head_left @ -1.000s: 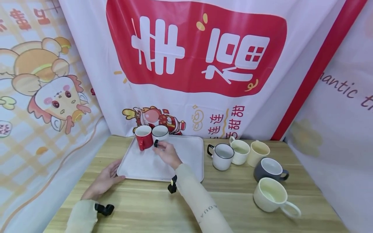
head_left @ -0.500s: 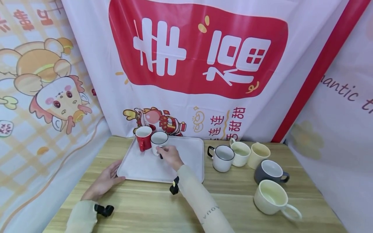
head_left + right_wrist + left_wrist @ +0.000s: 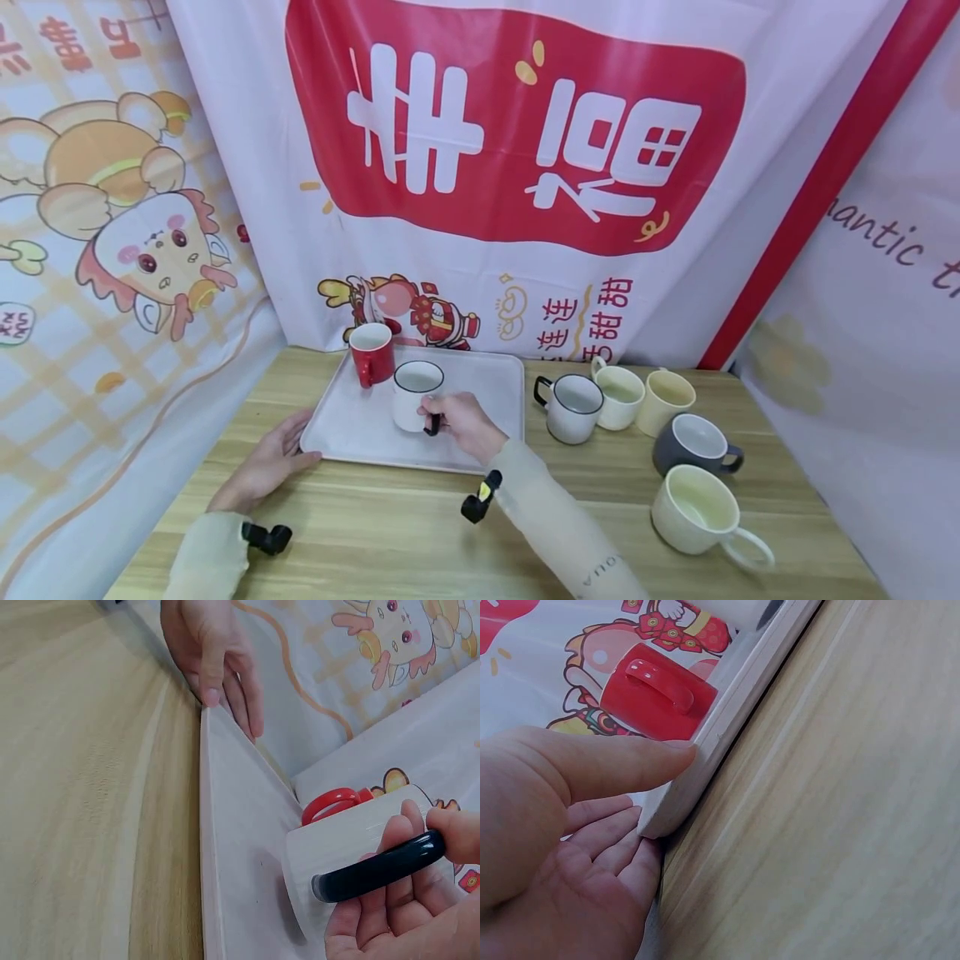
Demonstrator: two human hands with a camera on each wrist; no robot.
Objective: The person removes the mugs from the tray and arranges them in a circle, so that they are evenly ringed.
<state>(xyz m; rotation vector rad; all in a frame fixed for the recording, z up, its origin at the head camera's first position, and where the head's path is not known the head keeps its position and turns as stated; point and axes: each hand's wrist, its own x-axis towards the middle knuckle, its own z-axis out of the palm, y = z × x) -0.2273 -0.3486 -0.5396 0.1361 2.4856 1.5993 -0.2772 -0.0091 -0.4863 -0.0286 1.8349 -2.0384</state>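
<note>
My right hand (image 3: 467, 423) holds a white mug (image 3: 417, 395) with a black rim by its black handle (image 3: 382, 866). The mug stays upright over the middle of the white tray (image 3: 360, 437); whether its base touches the tray is unclear. Behind it to the left stands a red mug (image 3: 372, 356), its handle (image 3: 660, 684) facing the person. At the tray's near left corner rests my left hand (image 3: 276, 462). Its thumb (image 3: 622, 763) lies against the front rim, and its other fingers reach along the left side, fairly straight.
Right of the tray stand a white mug (image 3: 573, 410) with a black handle, a cream mug (image 3: 618, 398), a pale yellow mug (image 3: 663, 406), a dark grey mug (image 3: 686, 446) and a wide cream cup (image 3: 693, 512). A printed cloth (image 3: 487, 200) hangs behind the wooden table (image 3: 360, 533).
The right hand has drawn the white mug from beside the red mug toward the person and slightly right. The left hand and the red mug have stayed put.
</note>
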